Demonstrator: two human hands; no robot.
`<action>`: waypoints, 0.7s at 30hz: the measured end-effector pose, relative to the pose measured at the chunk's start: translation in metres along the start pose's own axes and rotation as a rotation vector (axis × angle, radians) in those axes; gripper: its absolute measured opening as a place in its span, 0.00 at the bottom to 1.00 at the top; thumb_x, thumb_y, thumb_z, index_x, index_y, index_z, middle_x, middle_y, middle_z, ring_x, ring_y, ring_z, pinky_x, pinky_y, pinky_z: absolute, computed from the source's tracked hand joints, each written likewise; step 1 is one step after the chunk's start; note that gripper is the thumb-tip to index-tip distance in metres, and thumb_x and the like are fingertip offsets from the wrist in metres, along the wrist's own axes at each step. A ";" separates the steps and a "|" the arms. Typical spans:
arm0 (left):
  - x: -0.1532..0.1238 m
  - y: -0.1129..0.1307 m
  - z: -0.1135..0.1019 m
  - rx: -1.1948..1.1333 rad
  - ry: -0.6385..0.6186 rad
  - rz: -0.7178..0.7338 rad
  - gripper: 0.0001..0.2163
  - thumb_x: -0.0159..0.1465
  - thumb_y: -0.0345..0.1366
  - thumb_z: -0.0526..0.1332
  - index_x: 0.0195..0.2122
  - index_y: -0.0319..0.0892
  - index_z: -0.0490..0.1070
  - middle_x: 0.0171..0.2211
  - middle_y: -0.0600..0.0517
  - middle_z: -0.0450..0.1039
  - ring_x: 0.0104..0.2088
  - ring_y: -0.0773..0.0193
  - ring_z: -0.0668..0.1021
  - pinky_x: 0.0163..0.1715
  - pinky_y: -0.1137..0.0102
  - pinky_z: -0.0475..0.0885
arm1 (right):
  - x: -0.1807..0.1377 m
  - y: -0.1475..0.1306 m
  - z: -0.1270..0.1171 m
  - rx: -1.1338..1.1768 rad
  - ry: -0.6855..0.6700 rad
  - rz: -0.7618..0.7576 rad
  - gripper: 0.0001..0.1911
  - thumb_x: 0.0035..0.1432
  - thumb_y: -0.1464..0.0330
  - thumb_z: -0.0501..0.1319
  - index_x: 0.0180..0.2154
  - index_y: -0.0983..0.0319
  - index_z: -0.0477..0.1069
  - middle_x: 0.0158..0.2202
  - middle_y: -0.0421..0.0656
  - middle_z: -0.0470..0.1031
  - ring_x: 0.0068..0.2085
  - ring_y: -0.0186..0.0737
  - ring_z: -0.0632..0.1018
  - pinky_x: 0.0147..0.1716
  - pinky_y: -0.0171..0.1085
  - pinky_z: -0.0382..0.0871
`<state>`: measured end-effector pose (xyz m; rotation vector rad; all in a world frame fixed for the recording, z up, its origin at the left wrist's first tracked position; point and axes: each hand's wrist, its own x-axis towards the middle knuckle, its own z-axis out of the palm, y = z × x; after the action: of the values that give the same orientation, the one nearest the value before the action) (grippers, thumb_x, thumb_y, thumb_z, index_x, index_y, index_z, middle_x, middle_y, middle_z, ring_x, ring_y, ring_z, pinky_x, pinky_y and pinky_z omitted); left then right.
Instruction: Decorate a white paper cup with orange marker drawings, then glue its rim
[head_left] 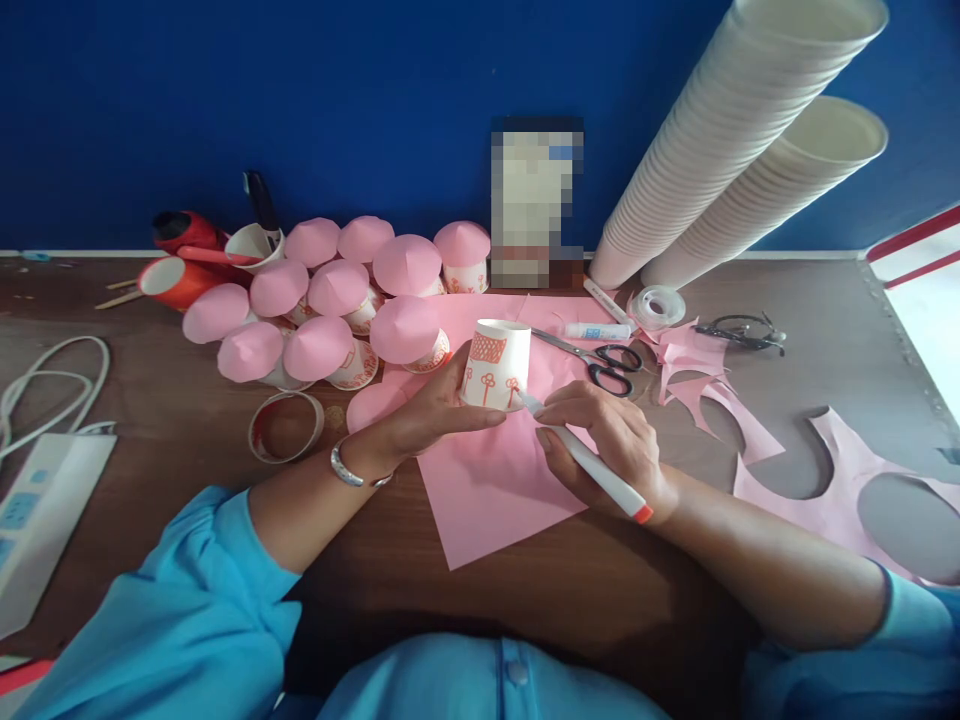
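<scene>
Head view: the left hand [427, 410] is curled round the nine-o'clock side and lower edge of a white paper cup [504, 352], above a pink paper sheet [491, 490]. That grip likely steadies the cup while leaving its drawn face clear. The right hand [619, 425] is closed round a white marker [596, 462], pinched low near the nib, probably for fine control; its tip meets the red drawing at the cup's four o'clock.

Taking the cup as the dial's centre, cups with pink paper cones [405, 330] cluster from nine to eleven, perhaps to stay away from the drawing arm. Scissors [619, 358] lie at three, with a glue stick [596, 331] and clear tape roll [639, 308] just above, seemingly kept within reach. Paper-cup stacks [720, 150] lean at one to two, apparently propped on the blue wall [360, 100]. Cut pink offcuts [832, 455] sit around four.
</scene>
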<state>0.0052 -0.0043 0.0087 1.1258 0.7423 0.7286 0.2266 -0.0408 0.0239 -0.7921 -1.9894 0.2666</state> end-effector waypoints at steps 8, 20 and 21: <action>0.001 -0.001 0.000 -0.005 -0.013 0.004 0.32 0.59 0.39 0.75 0.63 0.49 0.66 0.56 0.46 0.76 0.53 0.51 0.78 0.49 0.61 0.73 | 0.000 -0.001 0.000 -0.006 -0.011 -0.007 0.09 0.62 0.78 0.62 0.43 0.59 0.70 0.31 0.41 0.76 0.30 0.38 0.80 0.28 0.36 0.76; 0.004 0.007 -0.001 -0.042 -0.030 0.042 0.21 0.63 0.36 0.71 0.58 0.48 0.74 0.57 0.49 0.77 0.62 0.49 0.74 0.62 0.57 0.70 | 0.001 0.002 -0.004 0.037 0.067 -0.050 0.15 0.61 0.77 0.62 0.49 0.59 0.70 0.34 0.43 0.78 0.32 0.42 0.81 0.28 0.40 0.78; 0.006 0.005 -0.001 -0.071 -0.042 0.049 0.18 0.63 0.36 0.70 0.54 0.46 0.76 0.55 0.48 0.78 0.60 0.49 0.76 0.59 0.56 0.73 | 0.000 0.003 -0.003 0.043 0.061 -0.049 0.16 0.61 0.77 0.62 0.49 0.58 0.70 0.34 0.43 0.78 0.32 0.43 0.81 0.28 0.40 0.78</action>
<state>0.0067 0.0022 0.0123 1.0951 0.6508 0.7653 0.2304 -0.0391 0.0246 -0.7155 -1.9368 0.2526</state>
